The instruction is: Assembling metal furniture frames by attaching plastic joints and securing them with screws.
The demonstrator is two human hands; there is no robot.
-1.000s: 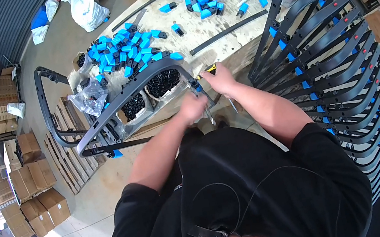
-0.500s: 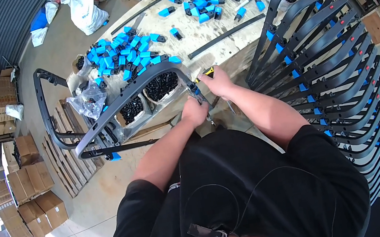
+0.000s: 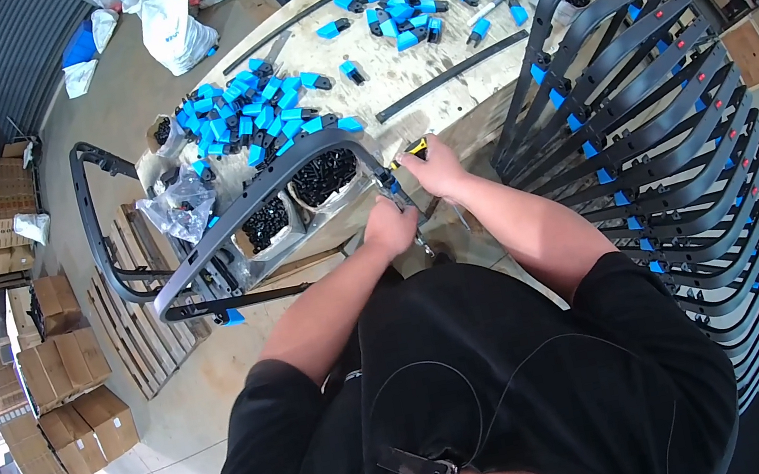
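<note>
Stacked cardboard boxes (image 3: 49,376) are seen on the floor at far left, beside a wooden pallet (image 3: 135,321). A long grey curved frame (image 3: 262,202) is held across the near edge of the desk (image 3: 437,100), its long axis running from lower left up to the right, where its bent end meets the hands. Beneath it sit two tubs of black fasteners (image 3: 297,201), with a heap of blue-and-black clips (image 3: 263,120) farther back on the desktop. The left hand (image 3: 391,230) is closed around the frame's end, steadying it. The right hand (image 3: 434,171) is gripping a yellow-and-black hand tool (image 3: 412,150), pressed in at the same corner. The work is judged best done with the frame kept braced against the desk edge and the tool held square to the corner, so that nothing slips. A rack of finished dark frames (image 3: 670,155) with blue clips is stacked at right.
</note>
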